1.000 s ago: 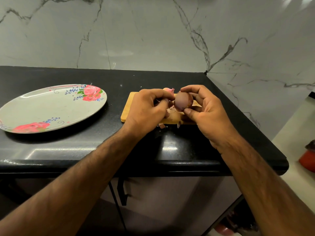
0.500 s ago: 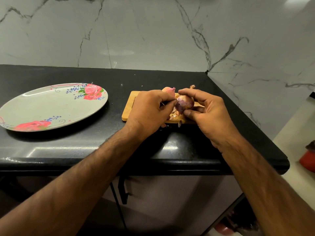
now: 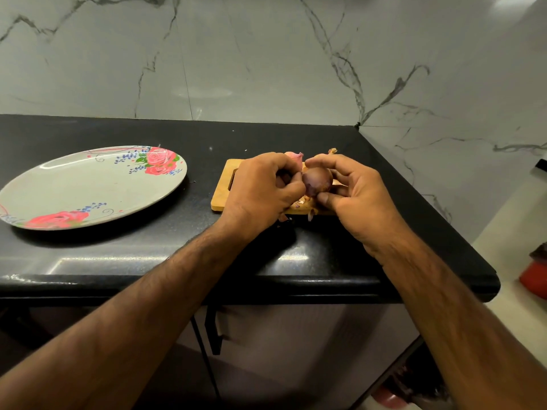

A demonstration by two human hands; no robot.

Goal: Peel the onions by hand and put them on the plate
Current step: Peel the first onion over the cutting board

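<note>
Purple onion (image 3: 317, 180), one, between left hand (image 3: 260, 192), right hand (image 3: 356, 192); one plate (image 3: 88, 187).

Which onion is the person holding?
The dark purple onion, gripped by left hand and right hand; the paler pink onion lies behind them.

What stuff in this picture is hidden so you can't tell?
Head view only:
onion: its left side and underside, covered by the left hand and right hand; skin left on it unclear.
pink onion: mostly behind the left hand.
cutting board: middle under both hands.
red object: cut off by the right edge.
</note>
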